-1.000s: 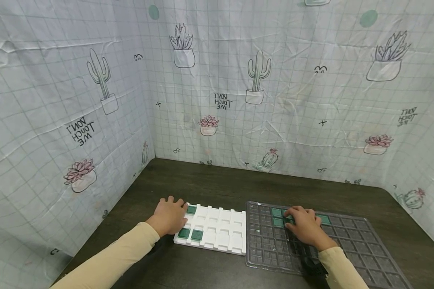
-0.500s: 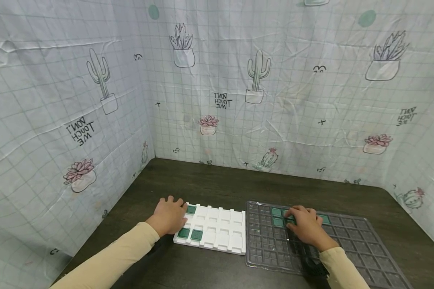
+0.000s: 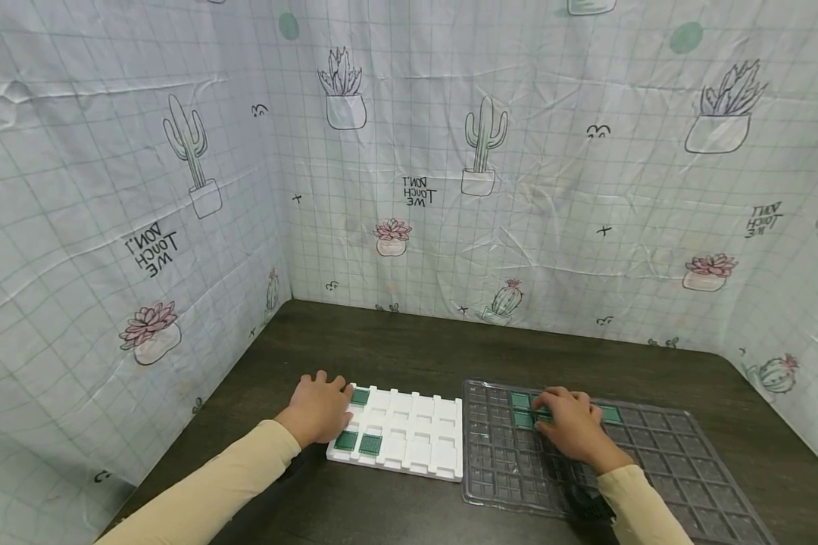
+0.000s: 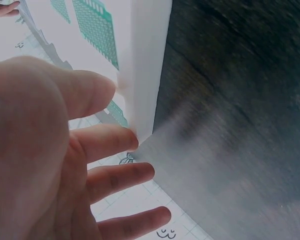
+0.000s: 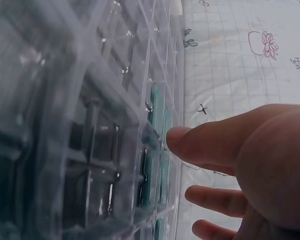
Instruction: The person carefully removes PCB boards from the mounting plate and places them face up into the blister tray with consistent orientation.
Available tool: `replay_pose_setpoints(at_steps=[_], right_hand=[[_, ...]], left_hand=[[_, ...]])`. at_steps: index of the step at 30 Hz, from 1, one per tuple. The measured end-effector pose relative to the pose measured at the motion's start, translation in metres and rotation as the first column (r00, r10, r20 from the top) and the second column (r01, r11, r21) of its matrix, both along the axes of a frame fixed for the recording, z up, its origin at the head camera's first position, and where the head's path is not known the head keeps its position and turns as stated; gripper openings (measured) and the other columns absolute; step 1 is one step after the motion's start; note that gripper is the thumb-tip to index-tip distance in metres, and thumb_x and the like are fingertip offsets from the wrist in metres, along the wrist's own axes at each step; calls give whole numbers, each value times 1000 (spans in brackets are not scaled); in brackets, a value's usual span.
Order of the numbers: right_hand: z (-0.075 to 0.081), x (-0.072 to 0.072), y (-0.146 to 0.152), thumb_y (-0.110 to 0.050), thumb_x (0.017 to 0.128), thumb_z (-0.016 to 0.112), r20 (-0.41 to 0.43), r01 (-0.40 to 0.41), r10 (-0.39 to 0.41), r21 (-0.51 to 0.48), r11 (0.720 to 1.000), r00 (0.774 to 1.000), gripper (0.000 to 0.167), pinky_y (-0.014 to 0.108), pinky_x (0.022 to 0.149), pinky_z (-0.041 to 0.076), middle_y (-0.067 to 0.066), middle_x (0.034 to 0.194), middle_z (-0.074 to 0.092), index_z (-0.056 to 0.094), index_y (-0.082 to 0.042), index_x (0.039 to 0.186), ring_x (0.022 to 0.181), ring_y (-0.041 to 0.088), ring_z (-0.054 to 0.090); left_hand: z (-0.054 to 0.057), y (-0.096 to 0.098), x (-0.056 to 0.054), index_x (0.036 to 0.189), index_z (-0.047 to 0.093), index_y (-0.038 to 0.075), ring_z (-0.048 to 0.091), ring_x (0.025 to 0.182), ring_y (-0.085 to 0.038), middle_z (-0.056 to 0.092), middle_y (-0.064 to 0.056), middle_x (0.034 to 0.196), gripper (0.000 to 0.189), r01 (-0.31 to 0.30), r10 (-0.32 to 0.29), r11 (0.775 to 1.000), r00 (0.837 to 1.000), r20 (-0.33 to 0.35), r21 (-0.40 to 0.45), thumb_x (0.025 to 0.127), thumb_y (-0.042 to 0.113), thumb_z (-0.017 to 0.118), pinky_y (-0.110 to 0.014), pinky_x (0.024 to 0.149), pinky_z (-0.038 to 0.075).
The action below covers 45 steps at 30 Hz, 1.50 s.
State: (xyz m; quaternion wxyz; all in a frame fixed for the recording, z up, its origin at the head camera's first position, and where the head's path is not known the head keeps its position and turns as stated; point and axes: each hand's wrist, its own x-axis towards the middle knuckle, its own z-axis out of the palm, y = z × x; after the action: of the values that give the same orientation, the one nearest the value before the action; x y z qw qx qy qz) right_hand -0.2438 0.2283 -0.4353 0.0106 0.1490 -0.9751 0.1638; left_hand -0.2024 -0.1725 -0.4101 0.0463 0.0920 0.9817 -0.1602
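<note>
My left hand (image 3: 316,409) rests at the left end of a white tray (image 3: 423,471), fingers spread; in the left wrist view its thumb and index fingertip lie against the tray's edge (image 4: 146,55). Three small green circuit boards sit in that tray, one at the back (image 3: 360,396) and two at the front (image 3: 371,444). Over a clear plastic tray (image 3: 518,508), my right hand (image 3: 572,428) pinches a green circuit board (image 3: 544,414) between thumb and index finger, low in its compartment. Other green boards (image 3: 522,420) lie beside it, partly hidden by the hand.
Both trays lie side by side on a dark wooden table (image 3: 382,333). Another green board (image 3: 611,414) sits right of my right hand. A dark object (image 3: 589,506) shows under the right wrist. Cactus-print cloth (image 3: 395,151) encloses the table's back and sides.
My right thumb and fingers shift very slightly at the same board. The left hand and both trays stay in place; the head view tilts a little.
</note>
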Motion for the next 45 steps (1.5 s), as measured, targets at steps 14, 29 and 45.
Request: replay_pose_setpoints(at_steps=[14, 29, 45], right_hand=[[4, 2, -15, -17, 87, 72, -28, -21, 20, -27, 999, 999, 25, 72, 88, 26, 27, 141, 46, 67, -11, 111, 124, 57, 36], [9, 7, -38, -16, 87, 73, -47, -59, 56, -47, 997, 997, 26, 70, 90, 27, 25, 143, 46, 66, -12, 113, 126, 53, 36], [14, 8, -83, -14, 85, 74, -58, -140, 134, -120, 983, 989, 26, 65, 93, 26, 21, 144, 47, 67, -13, 110, 128, 48, 35]], left_hand=[[-3, -1, -4, 139, 56, 15, 52, 126, -37, 58, -7, 137, 55, 4, -4, 1000, 1000, 0, 13, 94, 48, 59, -55, 103, 44], [-3, 0, -4, 139, 56, 15, 52, 126, -37, 58, -7, 138, 56, 4, -4, 1000, 1000, -4, 1, 94, 48, 59, -55, 103, 44], [-2, 1, -3, 138, 56, 15, 51, 127, -37, 57, -6, 139, 55, 13, -13, 1000, 1000, 1, -3, 94, 48, 58, -55, 102, 44]])
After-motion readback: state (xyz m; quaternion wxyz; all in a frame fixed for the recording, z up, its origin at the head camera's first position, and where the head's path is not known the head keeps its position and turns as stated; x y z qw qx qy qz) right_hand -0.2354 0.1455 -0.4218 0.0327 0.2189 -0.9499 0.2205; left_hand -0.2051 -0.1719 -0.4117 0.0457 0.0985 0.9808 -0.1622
